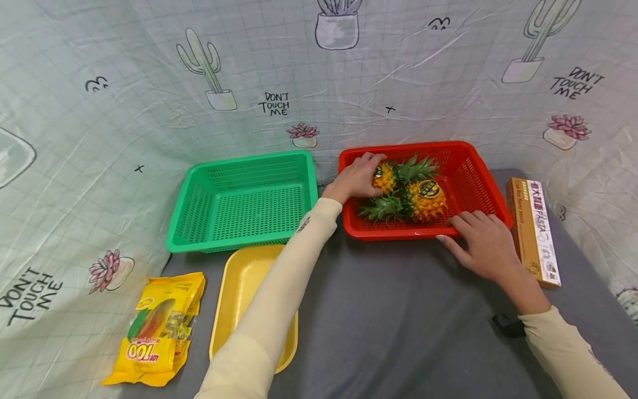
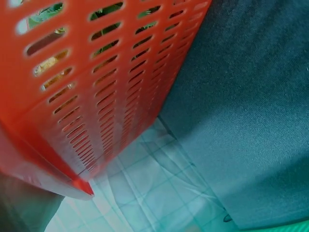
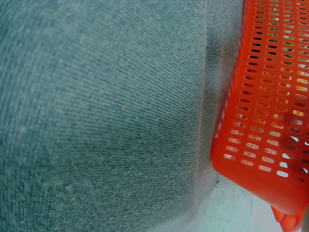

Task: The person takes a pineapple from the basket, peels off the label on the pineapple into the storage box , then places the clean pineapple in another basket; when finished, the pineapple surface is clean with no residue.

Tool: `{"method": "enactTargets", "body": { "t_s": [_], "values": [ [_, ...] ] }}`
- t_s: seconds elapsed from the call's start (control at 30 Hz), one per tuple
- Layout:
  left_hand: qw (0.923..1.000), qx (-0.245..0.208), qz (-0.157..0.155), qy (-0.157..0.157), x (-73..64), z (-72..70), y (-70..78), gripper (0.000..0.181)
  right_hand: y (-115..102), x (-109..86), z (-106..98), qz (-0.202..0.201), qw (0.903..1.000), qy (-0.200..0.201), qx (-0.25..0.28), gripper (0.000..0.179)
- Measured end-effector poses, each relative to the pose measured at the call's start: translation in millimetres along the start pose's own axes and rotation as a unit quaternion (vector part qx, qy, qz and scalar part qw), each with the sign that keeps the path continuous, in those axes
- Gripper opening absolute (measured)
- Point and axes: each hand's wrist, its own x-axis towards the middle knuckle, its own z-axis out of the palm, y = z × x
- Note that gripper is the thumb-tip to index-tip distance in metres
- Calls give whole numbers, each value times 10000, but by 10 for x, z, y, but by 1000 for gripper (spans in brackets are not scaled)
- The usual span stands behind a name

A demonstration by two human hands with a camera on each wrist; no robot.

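Two small pineapples lie in the red basket (image 1: 468,166), their green crowns pointing opposite ways. My left hand (image 1: 358,176) reaches over the basket's left side and grips the farther pineapple (image 1: 385,178), thumb on its near side and fingers on its far side. The nearer pineapple (image 1: 427,200) bears a round black-and-gold label. At the front right of the rim, my right hand (image 1: 480,244) holds the basket, fingers over the edge and thumb outside. Both wrist views show the slotted outer wall of the basket (image 2: 113,72); the pineapples appear only in bits through the slots.
A green basket (image 1: 199,219) stands left of the red one. In front of it, a yellow tray (image 1: 244,277) is partly covered by my left sleeve. A yellow mango-pictured bag (image 1: 157,330) lies far left. A pasta box (image 1: 533,233) stands beyond my right hand. A printed cloth hangs behind.
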Motion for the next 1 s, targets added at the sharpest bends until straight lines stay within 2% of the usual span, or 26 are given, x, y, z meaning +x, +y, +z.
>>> {"method": "enactTargets", "body": {
  "t_s": [0.2, 0.43, 0.7, 1.0],
  "values": [
    [9997, 240, -98, -32, 51, 28, -1, 90, -10, 1, -4, -31, 10000, 62, 14, 42],
    [9992, 370, -126, 99, 79, 30, -12, 91, -6, 35, -3, -76, 9999, 142, 42, 42],
    [9974, 702, -180, 7, 83, 30, -5, 93, -16, 52, 21, -68, 9998, 169, 59, 43],
    [9985, 490, -138, 186, 94, 91, -10, 89, -13, 8, 25, -83, 9997, 217, 1, 45]
  ]
}}
